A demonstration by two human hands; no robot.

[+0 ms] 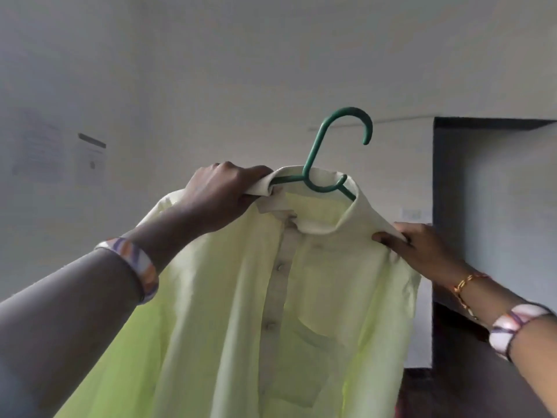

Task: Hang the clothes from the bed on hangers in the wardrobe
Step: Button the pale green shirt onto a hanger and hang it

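- Basically, pale yellow-green shirt (271, 297) is held up high on green hanger (324, 176), hook free above the collar, likely so it can catch a rail.
- left hand (220, 197): fingers curled tight round collar and hanger arm together, probably to keep the shirt from sliding off.
- right hand (422, 251): thumb and fingers pinch the shoulder seam, seemingly seating it on the hanger.
- Dark opening (494, 206) at right may be the wardrobe; no rail visible.

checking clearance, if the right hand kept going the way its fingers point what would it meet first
The right hand points left along the shirt shoulder, so probably the collar first; depth is unclear.
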